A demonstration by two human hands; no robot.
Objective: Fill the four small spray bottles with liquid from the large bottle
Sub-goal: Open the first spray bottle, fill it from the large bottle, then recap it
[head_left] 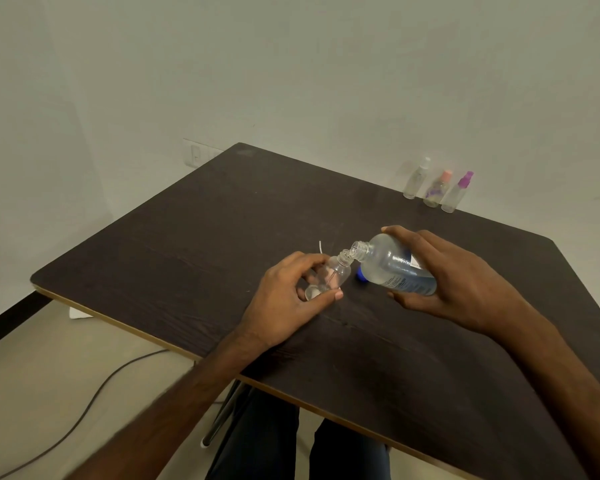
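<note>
My right hand (pixel 454 282) grips the large clear bottle (pixel 392 265), uncapped and tipped to the left. Its open neck touches the mouth of a small clear spray bottle (pixel 329 275), which my left hand (pixel 288 306) holds tilted just above the dark table (pixel 187 244). A blue cap (pixel 361 274) lies on the table under the large bottle. A thin white spray tube (pixel 320 247) lies just behind the small bottle. Three other small spray bottles stand at the far right edge: a clear-topped bottle (pixel 417 178), a pink-topped bottle (pixel 438 188) and a purple-topped bottle (pixel 457 192).
The table stands against a pale wall with a socket plate (pixel 196 154) behind its far corner. A grey cable (pixel 84 410) runs over the floor at the lower left. My legs and a chair leg (pixel 222 417) show below the table's near edge.
</note>
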